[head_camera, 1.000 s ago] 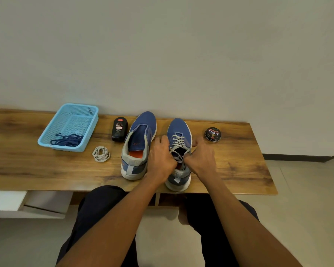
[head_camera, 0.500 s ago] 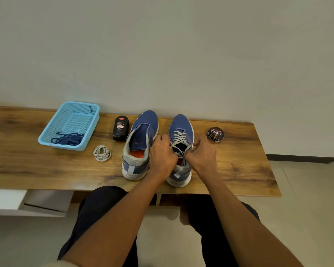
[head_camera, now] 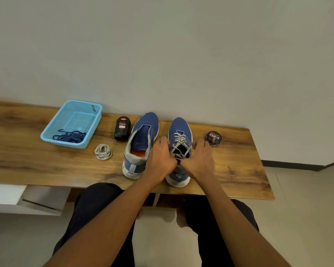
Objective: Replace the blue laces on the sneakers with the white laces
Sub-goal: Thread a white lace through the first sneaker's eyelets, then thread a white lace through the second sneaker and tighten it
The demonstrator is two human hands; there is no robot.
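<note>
A long wooden table (head_camera: 46,166) stands against a plain wall (head_camera: 181,45). At its back left sits a blue basket (head_camera: 96,120) with the blue laces (head_camera: 69,136) heaped in its near end. Two blue sneakers stand side by side at the middle, toes to the wall. The left sneaker (head_camera: 141,143) has no lace and its tongue stands open. The right sneaker (head_camera: 179,135) carries a white lace (head_camera: 179,140) crossed through its upper eyelets. Both hands sit over its opening: the left hand (head_camera: 160,160) curls its fingers at the lace on the shoe's left side, and the right hand (head_camera: 199,160) curls at the right side; both appear to pinch lace ends, though the fingertips are hidden. A black polish bottle (head_camera: 121,128) lies just left of the left sneaker, a round polish tin (head_camera: 213,138) right of the right one. A coiled white lace (head_camera: 103,151) lies near the basket's front corner.
</note>
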